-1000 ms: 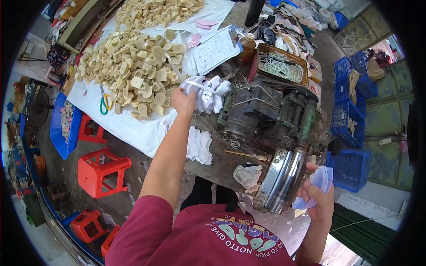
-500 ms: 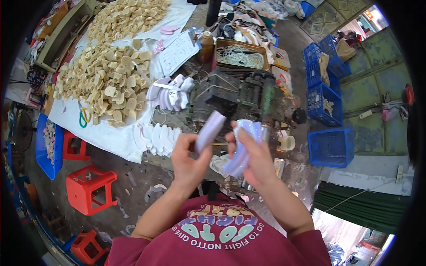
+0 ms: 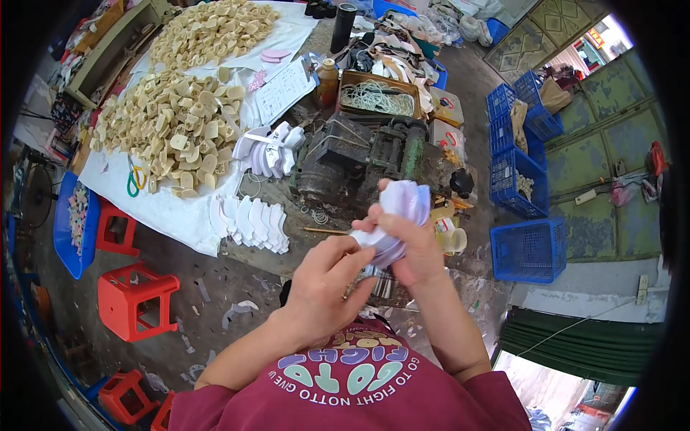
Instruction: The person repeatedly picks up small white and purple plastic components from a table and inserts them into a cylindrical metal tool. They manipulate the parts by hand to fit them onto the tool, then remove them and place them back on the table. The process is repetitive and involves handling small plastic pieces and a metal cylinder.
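Just short of the dark machine: left hand pinching the lower end of a pale curved-piece bundle, right hand clenched around its middle, long axis tilting up and away toward the machine

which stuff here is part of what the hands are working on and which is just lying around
In hand:
- left hand and right hand, both gripping the bundle of white pieces
- dark metal machine right in front
- fanned white pieces on the bench

Lying about:
- red stool
- blue crates
- green-handled scissors
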A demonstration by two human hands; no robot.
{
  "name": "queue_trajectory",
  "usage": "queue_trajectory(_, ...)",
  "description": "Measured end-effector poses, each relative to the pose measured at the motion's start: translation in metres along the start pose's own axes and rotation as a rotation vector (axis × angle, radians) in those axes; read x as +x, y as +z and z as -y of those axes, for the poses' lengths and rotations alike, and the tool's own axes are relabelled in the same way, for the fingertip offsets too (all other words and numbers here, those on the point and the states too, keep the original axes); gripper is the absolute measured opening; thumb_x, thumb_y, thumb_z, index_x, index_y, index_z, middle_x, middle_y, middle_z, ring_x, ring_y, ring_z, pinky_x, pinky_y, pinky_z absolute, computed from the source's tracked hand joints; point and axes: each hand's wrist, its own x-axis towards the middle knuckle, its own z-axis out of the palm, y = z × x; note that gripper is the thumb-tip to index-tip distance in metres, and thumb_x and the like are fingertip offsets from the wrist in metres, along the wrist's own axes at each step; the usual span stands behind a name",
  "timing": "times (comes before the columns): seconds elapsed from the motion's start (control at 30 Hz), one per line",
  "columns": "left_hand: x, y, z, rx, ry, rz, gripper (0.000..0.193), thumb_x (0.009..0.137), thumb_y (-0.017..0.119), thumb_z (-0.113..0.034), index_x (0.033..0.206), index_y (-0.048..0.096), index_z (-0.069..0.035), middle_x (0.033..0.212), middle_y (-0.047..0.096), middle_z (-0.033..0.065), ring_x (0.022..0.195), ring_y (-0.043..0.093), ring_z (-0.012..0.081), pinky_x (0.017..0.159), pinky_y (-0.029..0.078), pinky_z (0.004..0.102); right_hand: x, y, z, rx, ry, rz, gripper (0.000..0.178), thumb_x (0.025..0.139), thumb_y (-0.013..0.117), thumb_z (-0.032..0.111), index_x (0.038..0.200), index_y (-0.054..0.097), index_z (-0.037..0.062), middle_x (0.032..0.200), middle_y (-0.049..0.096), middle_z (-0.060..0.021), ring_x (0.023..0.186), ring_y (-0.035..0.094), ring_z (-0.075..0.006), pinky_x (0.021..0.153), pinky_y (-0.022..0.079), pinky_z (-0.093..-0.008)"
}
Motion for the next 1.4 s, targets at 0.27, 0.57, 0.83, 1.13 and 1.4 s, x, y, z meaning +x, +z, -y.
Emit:
queue_trajectory(0.27, 0.039, -0.024, -0.010, -0.446, -0.389, 0.096, 0.009, 0.083, 0.068, -0.007, 0.087, 0.069, 0.001, 0.079, 0.061, 0.0042, 0.070, 0.056, 0.0075, 0.061, 0.045, 0.0235, -0.019, 0.013, 0.016, -0.273, -0.041, 0.062, 0.059, 0.071, 0.076, 0.002, 0.125, 0.052, 0.0011, 0.098, 0.063, -0.0024, 0.089, 0.060, -0.0103, 0.082, 0.051, -0.0275)
queue_trajectory(0.57, 0.044, -0.021, -0.011, -0.439, -0.446, 0.124, 0.010, 0.082, 0.067, -0.006, 0.085, 0.068, 0.004, 0.073, 0.062, 0.0057, 0.064, 0.056, 0.0080, 0.057, 0.044, 0.0254, -0.024, 0.017, 0.016, -0.461, -0.133, 0.066, 0.055, 0.073, 0.076, 0.000, 0.123, 0.052, 0.0008, 0.102, 0.062, -0.0018, 0.092, 0.058, -0.0070, 0.081, 0.049, -0.0239)
queue_trajectory(0.83, 0.045, -0.021, -0.015, -0.244, -0.361, 0.122, 0.008, 0.082, 0.065, -0.005, 0.084, 0.067, 0.003, 0.070, 0.061, 0.0036, 0.063, 0.053, 0.0066, 0.055, 0.042, 0.0244, -0.023, 0.024, 0.011, -0.570, -0.185, 0.002, 0.050, 0.074, 0.075, 0.001, 0.119, 0.054, 0.0036, 0.100, 0.062, -0.0014, 0.089, 0.057, -0.0062, 0.077, 0.049, -0.0230)
queue_trajectory(1.13, 0.043, -0.022, -0.007, -0.419, -0.474, 0.158, 0.009, 0.084, 0.063, -0.005, 0.082, 0.066, 0.003, 0.069, 0.059, -0.0019, 0.063, 0.049, 0.0028, 0.054, 0.040, 0.0221, -0.024, 0.030, 0.014, -0.533, -0.164, 0.021, 0.051, 0.073, 0.077, 0.002, 0.118, 0.054, 0.0038, 0.100, 0.061, -0.0010, 0.090, 0.057, -0.0058, 0.078, 0.048, -0.0231)
queue_trajectory(1.4, 0.047, -0.021, -0.011, -0.296, -0.376, 0.160, 0.009, 0.083, 0.063, -0.005, 0.079, 0.065, 0.002, 0.065, 0.056, -0.0025, 0.061, 0.048, 0.0024, 0.053, 0.039, 0.0215, -0.021, 0.026, 0.012, -0.654, -0.218, -0.017, 0.049, 0.073, 0.076, 0.003, 0.116, 0.054, 0.0042, 0.100, 0.061, -0.0016, 0.090, 0.057, -0.0068, 0.078, 0.049, -0.0243)
